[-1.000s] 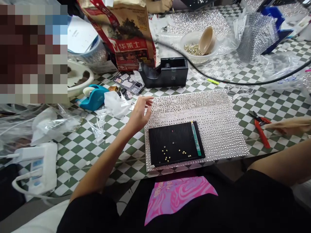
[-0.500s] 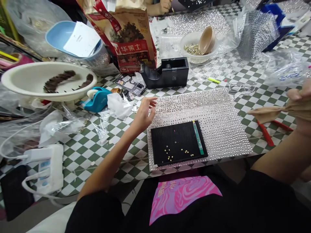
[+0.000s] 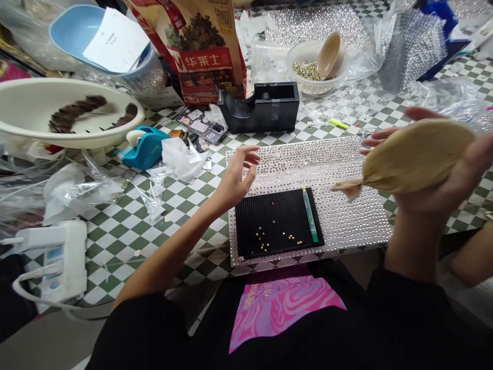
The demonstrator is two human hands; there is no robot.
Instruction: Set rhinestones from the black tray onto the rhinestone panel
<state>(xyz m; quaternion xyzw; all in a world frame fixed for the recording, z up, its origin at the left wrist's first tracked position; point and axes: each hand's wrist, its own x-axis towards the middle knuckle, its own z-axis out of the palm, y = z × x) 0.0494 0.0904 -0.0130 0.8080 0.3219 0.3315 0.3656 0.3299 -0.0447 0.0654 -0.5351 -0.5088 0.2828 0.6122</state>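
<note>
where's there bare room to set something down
Mostly bare: checkered tabletop between the power strip and left forearm; also the studded sheet, right of the green pen. Crowded: around the black tape dispenser and paper bag.

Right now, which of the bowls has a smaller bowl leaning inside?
The translucent bowl behind the black tape dispenser: a tan bowl leans among its gold beads. The blue bowl holds a white card; the oval bowl, dark pieces.

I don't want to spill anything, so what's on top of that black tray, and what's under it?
The black tray holds a teal pen and tiny beads, mostly gold. Under it is a studded mat, visible around its edges; what the tray covers is hidden.
</note>
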